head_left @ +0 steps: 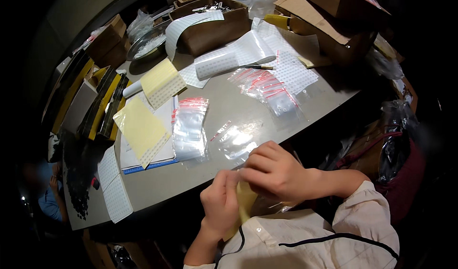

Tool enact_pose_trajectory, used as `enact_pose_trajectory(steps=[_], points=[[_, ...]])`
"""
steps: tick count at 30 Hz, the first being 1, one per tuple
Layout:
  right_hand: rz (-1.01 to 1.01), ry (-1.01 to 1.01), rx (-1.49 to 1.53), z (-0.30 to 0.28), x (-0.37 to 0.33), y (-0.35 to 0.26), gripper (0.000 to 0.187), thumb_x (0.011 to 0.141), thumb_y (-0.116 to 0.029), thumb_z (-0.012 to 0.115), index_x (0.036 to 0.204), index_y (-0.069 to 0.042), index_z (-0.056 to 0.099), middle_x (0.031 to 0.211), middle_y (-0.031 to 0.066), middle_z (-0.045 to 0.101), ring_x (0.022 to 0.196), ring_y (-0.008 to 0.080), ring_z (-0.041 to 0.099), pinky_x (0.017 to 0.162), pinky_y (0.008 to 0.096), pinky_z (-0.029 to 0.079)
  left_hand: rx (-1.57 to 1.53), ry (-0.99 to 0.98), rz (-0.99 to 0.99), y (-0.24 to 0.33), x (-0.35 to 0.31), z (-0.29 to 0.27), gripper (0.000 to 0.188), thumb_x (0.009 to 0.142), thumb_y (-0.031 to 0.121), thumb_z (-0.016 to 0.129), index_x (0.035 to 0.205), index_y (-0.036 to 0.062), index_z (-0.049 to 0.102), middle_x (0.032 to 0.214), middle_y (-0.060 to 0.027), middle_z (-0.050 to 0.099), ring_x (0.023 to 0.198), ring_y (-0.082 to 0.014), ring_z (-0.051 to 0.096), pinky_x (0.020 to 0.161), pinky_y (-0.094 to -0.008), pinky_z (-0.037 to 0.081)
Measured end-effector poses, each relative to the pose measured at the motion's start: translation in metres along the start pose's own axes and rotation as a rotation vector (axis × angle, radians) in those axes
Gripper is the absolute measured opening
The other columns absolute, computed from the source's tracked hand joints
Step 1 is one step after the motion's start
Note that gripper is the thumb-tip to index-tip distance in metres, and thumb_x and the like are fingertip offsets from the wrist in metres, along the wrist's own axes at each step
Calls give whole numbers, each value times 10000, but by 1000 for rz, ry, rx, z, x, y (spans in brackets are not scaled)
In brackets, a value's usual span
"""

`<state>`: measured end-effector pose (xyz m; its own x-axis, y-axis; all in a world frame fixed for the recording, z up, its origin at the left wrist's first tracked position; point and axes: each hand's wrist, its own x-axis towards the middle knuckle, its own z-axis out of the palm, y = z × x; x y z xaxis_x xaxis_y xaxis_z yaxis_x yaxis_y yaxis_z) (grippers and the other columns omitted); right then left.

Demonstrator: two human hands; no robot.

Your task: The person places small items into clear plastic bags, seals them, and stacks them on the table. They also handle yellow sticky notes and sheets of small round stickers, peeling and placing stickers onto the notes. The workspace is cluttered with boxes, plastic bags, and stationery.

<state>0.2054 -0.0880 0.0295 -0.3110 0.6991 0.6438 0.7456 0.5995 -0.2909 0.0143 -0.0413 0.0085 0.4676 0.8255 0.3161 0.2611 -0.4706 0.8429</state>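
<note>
My left hand and my right hand meet in front of my body, at the table's near edge. Both are closed, fingertips pressed close together; what is pinched between them is too small or hidden to make out. A yellow sheet-like piece shows just below and between the hands; whether either hand grips it is unclear. Just beyond them on the table lie loose clear zip bags. A stack of clear zip bags with red strips sits to their left, and another fanned pile lies farther right.
Yellow label sheets rest on papers over a blue board. White label sheets, a pen, a metal bowl of small clear pieces and a box of metal parts stand farther back. Black bits lie left.
</note>
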Motion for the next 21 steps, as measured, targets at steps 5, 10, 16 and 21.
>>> enact_pose_trajectory(steps=[5, 10, 16, 21], points=[[40, -50, 177, -13, -6, 6, 237, 790, -90, 733, 1007, -49, 648, 924, 105, 603, 895, 310, 605, 822, 417, 476, -9, -67, -88, -3, 5, -3, 172, 1064, 127, 610, 953, 11, 672, 665, -152, 580, 542, -222, 558, 550, -341, 466], [359, -6, 223, -45, -15, 42, 164, 867, -23, 731, 1019, -14, 670, 989, 120, 684, 933, 313, 665, 843, 380, 518, -78, -44, -63, -12, 6, 3, 177, 1058, 127, 616, 937, 6, 659, 649, -143, 548, 536, -185, 533, 543, -328, 452], [519, -121, -216, -56, -45, 71, 171, 878, 0, 693, 1035, -30, 631, 1161, 151, 716, 1093, 347, 651, 942, 411, 508, -62, -91, -155, -10, 3, -2, 219, 1069, 138, 629, 920, -19, 662, 670, 2, 567, 633, -48, 458, 570, -242, 390], [327, -202, -122, -38, -43, 40, 234, 873, -48, 708, 1103, -41, 665, 1158, 140, 699, 1069, 343, 645, 911, 410, 517, -92, -116, -138, -7, 2, 4, 218, 1063, 143, 637, 919, -17, 662, 673, 1, 572, 632, -50, 463, 570, -240, 393]])
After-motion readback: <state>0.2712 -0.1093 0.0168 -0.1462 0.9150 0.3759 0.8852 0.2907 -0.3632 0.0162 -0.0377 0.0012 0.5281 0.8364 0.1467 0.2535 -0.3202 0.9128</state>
